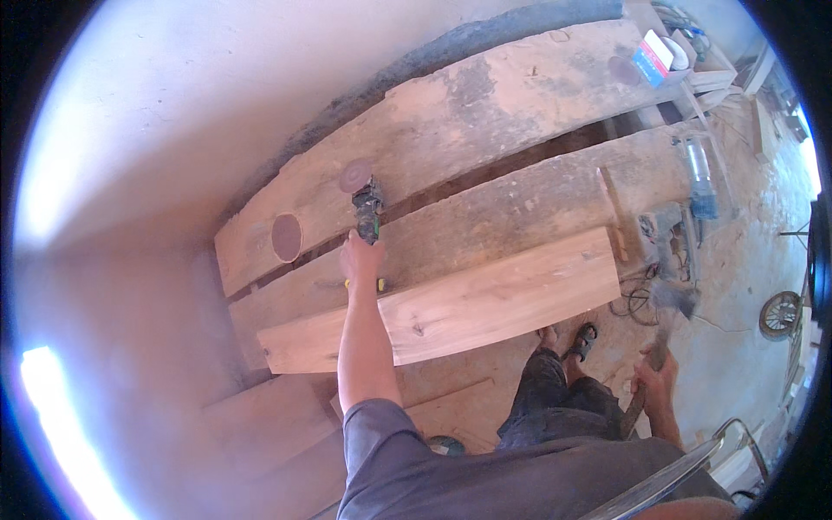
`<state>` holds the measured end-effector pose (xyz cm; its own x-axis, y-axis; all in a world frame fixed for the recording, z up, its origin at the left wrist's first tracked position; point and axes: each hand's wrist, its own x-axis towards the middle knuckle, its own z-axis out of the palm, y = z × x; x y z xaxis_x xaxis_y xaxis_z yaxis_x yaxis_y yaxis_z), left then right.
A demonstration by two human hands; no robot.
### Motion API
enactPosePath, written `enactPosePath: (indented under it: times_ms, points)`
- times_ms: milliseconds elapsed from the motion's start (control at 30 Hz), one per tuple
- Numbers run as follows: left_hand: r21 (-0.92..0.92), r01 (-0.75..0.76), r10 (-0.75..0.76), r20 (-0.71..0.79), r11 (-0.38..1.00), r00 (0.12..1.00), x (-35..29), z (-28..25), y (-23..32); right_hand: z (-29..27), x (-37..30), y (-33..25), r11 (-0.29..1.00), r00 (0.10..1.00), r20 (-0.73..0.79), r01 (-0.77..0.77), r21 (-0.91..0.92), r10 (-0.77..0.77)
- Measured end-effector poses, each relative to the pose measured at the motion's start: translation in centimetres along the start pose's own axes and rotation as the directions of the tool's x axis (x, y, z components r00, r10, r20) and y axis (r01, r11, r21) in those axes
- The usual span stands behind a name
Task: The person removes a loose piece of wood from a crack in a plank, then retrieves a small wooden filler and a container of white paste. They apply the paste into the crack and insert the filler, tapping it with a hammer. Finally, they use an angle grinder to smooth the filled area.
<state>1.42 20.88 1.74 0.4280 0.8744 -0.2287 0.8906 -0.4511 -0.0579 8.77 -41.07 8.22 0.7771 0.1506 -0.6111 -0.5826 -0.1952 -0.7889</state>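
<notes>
My left hand (362, 253) reaches over the bench and is wrapped round the rear of an angle grinder (367, 217). The grinder lies on the bench boards, its round brown sanding disc (355, 176) pointing away from me. At my right side, low and off the bench, my right hand (659, 377) grips the wooden handle of a hatchet-like tool, its broad grey head (674, 297) upward and somewhat blurred. A pale smooth plank (494, 303) lies along the bench's near edge, below my left forearm. Left of the grinder rests a loose sanding disc (286, 238).
A small yellow item (381, 284) shows beside my left wrist. Farther right are a dusty power tool (669, 243) with a cord, a plastic bottle (700, 178) and a small box (654, 61). A long gap splits the bench boards (485, 95). A spoked wheel (780, 314) stands far right.
</notes>
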Motion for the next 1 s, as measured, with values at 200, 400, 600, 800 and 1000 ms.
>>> enactPosePath:
  times_ms: [200,400,600,800,1000]
  points:
    - [-0.396,-0.390,0.243,-0.372,0.832,0.896,-10.9,1.5,5.2,-1.7,1.2,1.6,0.936,1.000,0.013,0.008,-0.351,-0.004]
    - [-0.398,-0.824,0.719,-0.420,0.403,0.554,-26.6,5.9,15.5,0.7,1.6,-0.2,0.944,0.991,0.123,-0.016,-0.330,0.060]
    - [-0.323,-0.861,0.786,-0.368,0.392,0.496,-26.8,7.6,16.6,1.6,3.3,0.8,0.719,0.971,0.196,0.234,-0.654,-0.138]
    - [-0.218,-0.901,0.840,-0.331,0.375,0.430,-26.0,7.3,17.6,3.9,4.7,0.5,0.647,0.956,0.225,0.293,-0.704,-0.188]
    - [-0.187,-0.908,0.853,-0.315,0.375,0.417,-26.3,7.2,18.0,5.8,6.4,0.2,0.637,0.947,0.278,0.314,-0.704,-0.160]
